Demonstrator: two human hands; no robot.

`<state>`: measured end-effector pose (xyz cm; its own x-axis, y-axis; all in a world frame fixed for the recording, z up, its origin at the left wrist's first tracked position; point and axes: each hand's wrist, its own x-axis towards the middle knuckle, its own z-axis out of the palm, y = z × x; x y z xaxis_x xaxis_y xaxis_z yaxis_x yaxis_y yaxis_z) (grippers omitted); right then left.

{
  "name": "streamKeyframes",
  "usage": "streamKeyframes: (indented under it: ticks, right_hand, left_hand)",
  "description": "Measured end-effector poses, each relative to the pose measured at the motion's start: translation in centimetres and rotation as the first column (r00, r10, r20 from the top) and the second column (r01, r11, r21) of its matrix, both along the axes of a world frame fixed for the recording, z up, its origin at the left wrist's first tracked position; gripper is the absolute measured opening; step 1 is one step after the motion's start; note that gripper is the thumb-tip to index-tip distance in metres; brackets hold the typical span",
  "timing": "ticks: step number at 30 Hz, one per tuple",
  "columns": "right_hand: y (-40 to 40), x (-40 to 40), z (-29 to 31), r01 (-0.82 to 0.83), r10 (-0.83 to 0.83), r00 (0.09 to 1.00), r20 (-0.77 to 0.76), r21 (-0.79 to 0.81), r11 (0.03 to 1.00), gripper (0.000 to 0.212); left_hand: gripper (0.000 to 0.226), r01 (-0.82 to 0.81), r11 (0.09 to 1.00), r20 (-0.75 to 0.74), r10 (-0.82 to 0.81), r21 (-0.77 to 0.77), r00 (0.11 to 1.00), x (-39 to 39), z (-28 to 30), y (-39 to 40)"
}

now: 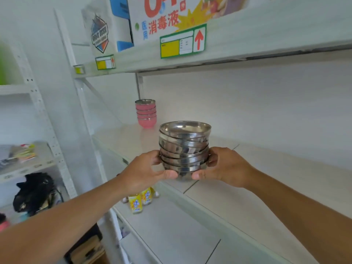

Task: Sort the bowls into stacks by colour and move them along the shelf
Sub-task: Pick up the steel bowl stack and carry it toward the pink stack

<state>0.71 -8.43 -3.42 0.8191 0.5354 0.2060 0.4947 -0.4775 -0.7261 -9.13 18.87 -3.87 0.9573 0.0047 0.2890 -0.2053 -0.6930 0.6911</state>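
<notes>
I grip the steel bowl stack (184, 147) between my left hand (146, 169) and right hand (223, 165), above the shelf (266, 168); the pink stack (146, 113) stands at eleven o'clock

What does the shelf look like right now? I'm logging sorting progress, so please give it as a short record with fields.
held item: silver bowl stack, steel bowls nested, a little uneven
left hand: grips the stack's left side, thumb under its base
right hand: grips the stack's right side, thumb under its base
stack contact with shelf: cannot tell
pink bowl stack: standing on the middle shelf, farther left, apart from the held stack
lower shelf: yellow bottles
upper shelf: printed boxes
</notes>
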Motion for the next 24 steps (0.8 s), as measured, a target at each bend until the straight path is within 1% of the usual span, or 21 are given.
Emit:
streamKeyframes:
  ticks: [4,8,10,18,21,24]
  right_hand:
    - [2.9,-3.1,0.8,0.007,-0.008,1.0,0.02,0.011,1.0,0.091]
    - [6.5,-6.7,1.3,0.019,-0.019,0.999,0.036,0.006,1.0,0.085]
    - [8.7,-8.6,1.0,0.014,-0.014,1.0,0.013,0.0,1.0,0.089]
    - [16.7,-13.9,-0.8,0.004,-0.003,1.0,-0.011,0.028,1.0,0.099]
    - [18.5,-14.1,-0.3,0.012,-0.011,1.0,-0.013,0.038,0.999,0.096]
    - [19.9,-13.1,0.5,0.02,-0.02,1.0,-0.004,0.011,1.0,0.088]
  left_hand:
    - [0.059,-0.002,1.0,0.032,0.002,0.002,0.999,-2.9,0.2,2.7]
    - [0.059,-0.005,0.997,0.031,0.007,-0.073,0.999,-6.3,-0.3,6.4]
    - [0.058,0.007,0.996,0.011,-0.006,-0.092,1.0,-8.2,-0.6,8.7]
    - [0.058,0.025,0.997,0.028,-0.024,-0.068,0.999,-13.5,-1.7,17.2]
    - [0.061,0.038,0.995,0.035,-0.035,-0.097,0.999,-13.7,-1.7,19.0]
    - [0.067,0.039,0.993,0.031,-0.036,-0.111,0.999,-12.6,-1.3,20.0]
